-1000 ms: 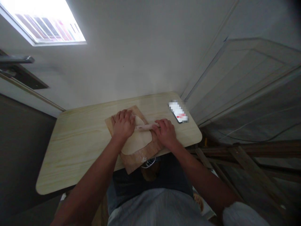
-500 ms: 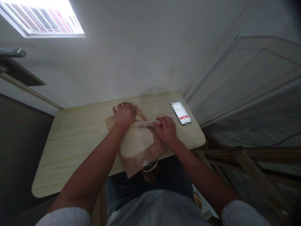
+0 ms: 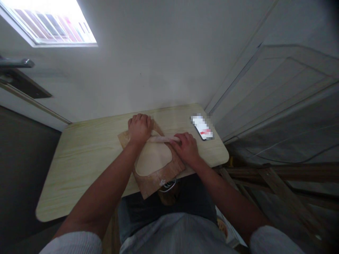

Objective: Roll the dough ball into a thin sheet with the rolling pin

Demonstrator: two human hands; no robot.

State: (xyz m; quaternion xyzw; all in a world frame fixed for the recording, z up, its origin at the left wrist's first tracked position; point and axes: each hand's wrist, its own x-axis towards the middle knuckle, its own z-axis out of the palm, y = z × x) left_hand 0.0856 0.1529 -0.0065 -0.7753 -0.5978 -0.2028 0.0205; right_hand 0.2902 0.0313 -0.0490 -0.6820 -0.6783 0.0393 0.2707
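A rolling pin [image 3: 162, 139] lies across the upper part of a flat, pale sheet of dough [image 3: 153, 160]. The dough rests on a thin brown board [image 3: 150, 187], turned at an angle and reaching past the table's front edge, with a little flour on its near side. My left hand [image 3: 140, 126] is closed over the pin's left end, which it hides. Around the right end, my right hand [image 3: 186, 146] has its fingers curled, with the thumb along the pin.
The light wood-grain table [image 3: 87, 158] stands against a white door with a metal handle [image 3: 18, 63]. A phone [image 3: 202, 127] with a lit, partly blurred screen lies on the right of the table. Wooden bars [image 3: 280, 176] stand at the lower right.
My left hand's fingers have drawn in; one stuck out to the left before. The pin and both hands have shifted only slightly. The view has tilted a little.
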